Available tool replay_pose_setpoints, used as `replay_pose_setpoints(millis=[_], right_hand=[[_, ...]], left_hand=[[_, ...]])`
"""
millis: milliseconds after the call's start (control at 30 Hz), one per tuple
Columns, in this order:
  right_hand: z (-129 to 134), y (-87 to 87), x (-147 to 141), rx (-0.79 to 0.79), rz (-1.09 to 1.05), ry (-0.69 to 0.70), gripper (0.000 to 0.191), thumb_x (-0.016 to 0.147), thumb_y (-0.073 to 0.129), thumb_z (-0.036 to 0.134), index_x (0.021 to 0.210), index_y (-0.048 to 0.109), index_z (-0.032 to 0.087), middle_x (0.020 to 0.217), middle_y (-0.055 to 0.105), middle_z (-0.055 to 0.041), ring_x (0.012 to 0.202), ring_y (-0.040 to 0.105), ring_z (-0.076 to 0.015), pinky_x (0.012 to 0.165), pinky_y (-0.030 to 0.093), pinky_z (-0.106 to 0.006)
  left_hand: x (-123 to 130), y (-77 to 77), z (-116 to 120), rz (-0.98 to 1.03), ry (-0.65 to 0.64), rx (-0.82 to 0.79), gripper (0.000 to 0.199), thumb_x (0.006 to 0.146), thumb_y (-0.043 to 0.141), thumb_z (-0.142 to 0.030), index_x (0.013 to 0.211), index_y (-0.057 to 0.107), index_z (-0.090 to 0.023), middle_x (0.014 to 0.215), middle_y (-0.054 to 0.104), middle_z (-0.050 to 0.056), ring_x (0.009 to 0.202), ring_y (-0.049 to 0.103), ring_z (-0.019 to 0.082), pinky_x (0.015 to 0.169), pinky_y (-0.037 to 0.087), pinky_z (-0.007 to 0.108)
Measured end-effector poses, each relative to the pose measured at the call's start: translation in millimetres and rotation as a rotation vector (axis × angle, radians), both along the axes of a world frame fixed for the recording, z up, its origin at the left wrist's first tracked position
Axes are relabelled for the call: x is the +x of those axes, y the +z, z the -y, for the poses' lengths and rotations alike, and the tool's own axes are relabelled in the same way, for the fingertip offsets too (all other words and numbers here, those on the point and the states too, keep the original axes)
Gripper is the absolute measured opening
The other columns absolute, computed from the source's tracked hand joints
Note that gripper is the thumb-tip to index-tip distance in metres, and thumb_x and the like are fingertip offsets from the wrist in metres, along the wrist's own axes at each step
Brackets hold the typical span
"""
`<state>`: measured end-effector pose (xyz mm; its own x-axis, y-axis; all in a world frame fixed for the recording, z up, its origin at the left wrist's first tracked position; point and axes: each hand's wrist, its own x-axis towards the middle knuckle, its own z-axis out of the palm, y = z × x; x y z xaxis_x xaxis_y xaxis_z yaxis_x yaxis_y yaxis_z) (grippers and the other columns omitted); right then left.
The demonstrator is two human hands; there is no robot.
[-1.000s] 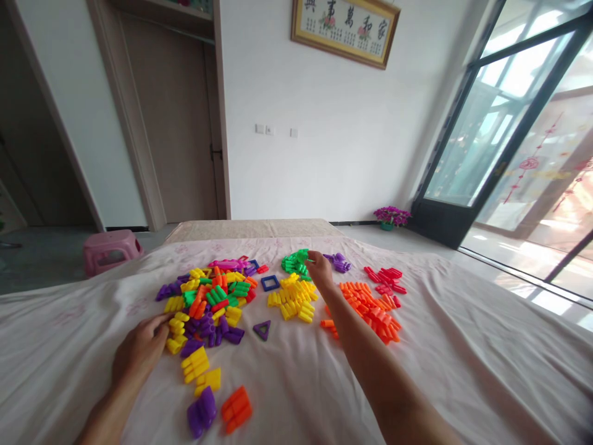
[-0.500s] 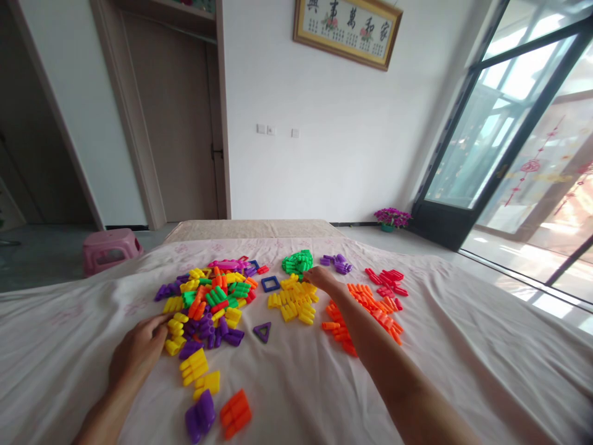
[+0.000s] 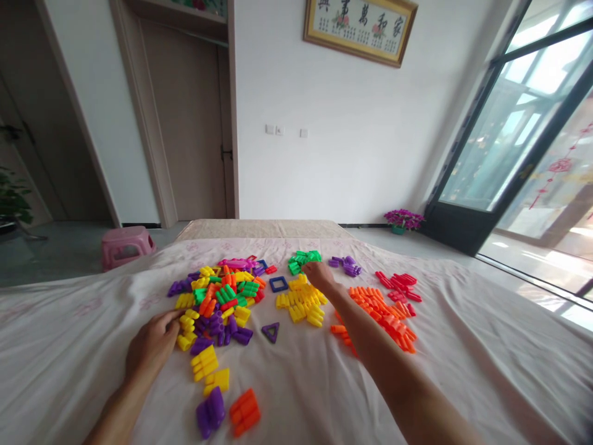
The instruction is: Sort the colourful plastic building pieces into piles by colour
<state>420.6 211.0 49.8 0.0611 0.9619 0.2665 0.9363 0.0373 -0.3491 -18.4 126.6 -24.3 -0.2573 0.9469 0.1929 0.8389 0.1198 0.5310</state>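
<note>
My left hand (image 3: 155,340) rests on the sheet at the left edge of a mixed pile, its fingertips against yellow blocks (image 3: 187,330). Whether it grips one is hard to see. My right hand (image 3: 319,275) reaches to the near edge of the green blocks (image 3: 301,259), fingers closed together; anything in them is hidden. Just below it lie yellow blocks (image 3: 301,301). Orange blocks (image 3: 386,318) spread beside and partly behind my right forearm. Purple blocks (image 3: 222,324) lie in the mixed pile. A purple triangle (image 3: 270,332) and a blue square frame (image 3: 278,284) sit between the groups.
Red blocks (image 3: 399,286) and a small purple group (image 3: 345,266) lie farther right and back. Nearest me are a purple block (image 3: 210,413) and an orange block (image 3: 245,412). A pink stool (image 3: 128,247) stands on the floor beyond the white sheet (image 3: 463,346).
The view has turned slightly left, so things appear shifted right. My right hand has come slightly nearer over the green group's front edge. My left hand stays by the yellow blocks.
</note>
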Motion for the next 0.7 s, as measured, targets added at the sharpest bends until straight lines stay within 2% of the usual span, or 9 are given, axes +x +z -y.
replay_pose_setpoints(millis=[67,133,233,300,400,533,633,700], right_hand=[[10.4,2.3,-22.8,-0.001,-0.004,0.091,0.028,0.092,0.051,0.028,0.083,0.076,0.019,0.082,0.073,-0.0066,0.075,0.064,-0.0171,0.069,0.043,-0.025],[20.7,2.0,-50.4,-0.001,-0.014,0.25,0.023,0.09,0.054,0.024,0.093,0.077,0.02,0.093,0.075,-0.0059,0.084,0.066,-0.0181,0.074,0.044,-0.025],[32.1,-2.9,-93.2,0.038,-0.005,0.466,0.027,0.089,0.058,0.022,0.111,0.073,0.023,0.11,0.073,-0.006,0.1,0.065,-0.0199,0.084,0.045,-0.027],[35.5,-6.8,-117.4,0.066,0.039,0.507,0.032,0.088,0.063,0.027,0.119,0.069,0.025,0.118,0.07,-0.0057,0.109,0.062,-0.0209,0.09,0.045,-0.028],[35.5,-11.2,-140.8,0.061,0.131,0.512,0.033,0.087,0.068,0.033,0.12,0.068,0.028,0.119,0.069,-0.0051,0.113,0.059,-0.0224,0.094,0.044,-0.031],[33.1,-14.5,-142.4,0.081,0.141,0.484,0.032,0.089,0.066,0.036,0.12,0.068,0.028,0.115,0.07,-0.0047,0.11,0.06,-0.0222,0.093,0.044,-0.031],[29.1,-12.5,-122.1,0.125,0.083,0.421,0.041,0.088,0.066,0.034,0.128,0.064,0.027,0.118,0.069,-0.0053,0.111,0.059,-0.022,0.092,0.043,-0.029],[22.6,-6.8,-100.8,0.134,0.062,0.33,0.043,0.087,0.067,0.032,0.129,0.063,0.025,0.119,0.069,-0.0066,0.111,0.059,-0.0228,0.092,0.043,-0.029]], left_hand=[[0.1,-0.2,-0.1,0.011,-0.01,-0.022,0.046,0.088,0.041,-0.033,0.121,0.07,-0.02,0.129,0.069,0.009,0.116,0.064,0.027,0.096,0.048,0.035],[-0.3,-1.3,-0.3,0.011,-0.012,-0.018,0.046,0.089,0.04,-0.033,0.121,0.07,-0.02,0.129,0.068,0.009,0.117,0.063,0.027,0.097,0.047,0.035],[-0.8,-2.9,-0.6,0.008,-0.009,-0.007,0.046,0.089,0.04,-0.034,0.12,0.07,-0.02,0.129,0.069,0.009,0.117,0.063,0.027,0.096,0.047,0.034],[-1.0,-3.3,-0.6,0.013,-0.016,-0.002,0.045,0.089,0.04,-0.034,0.12,0.07,-0.02,0.128,0.069,0.009,0.117,0.063,0.026,0.096,0.047,0.033],[-1.3,-3.5,-0.5,0.022,-0.017,-0.015,0.045,0.089,0.04,-0.034,0.12,0.07,-0.019,0.128,0.069,0.009,0.116,0.063,0.027,0.094,0.047,0.034],[-2.5,-4.9,-1.1,0.033,-0.019,-0.016,0.045,0.09,0.041,-0.035,0.121,0.07,-0.02,0.128,0.069,0.009,0.113,0.065,0.027,0.092,0.048,0.034],[-3.1,-6.0,-1.5,0.029,-0.02,-0.007,0.045,0.09,0.041,-0.035,0.12,0.07,-0.021,0.128,0.07,0.008,0.113,0.064,0.027,0.092,0.048,0.034],[-2.8,-5.9,-1.4,0.019,-0.014,-0.002,0.044,0.09,0.042,-0.034,0.12,0.07,-0.021,0.128,0.07,0.008,0.113,0.064,0.027,0.092,0.048,0.034]])
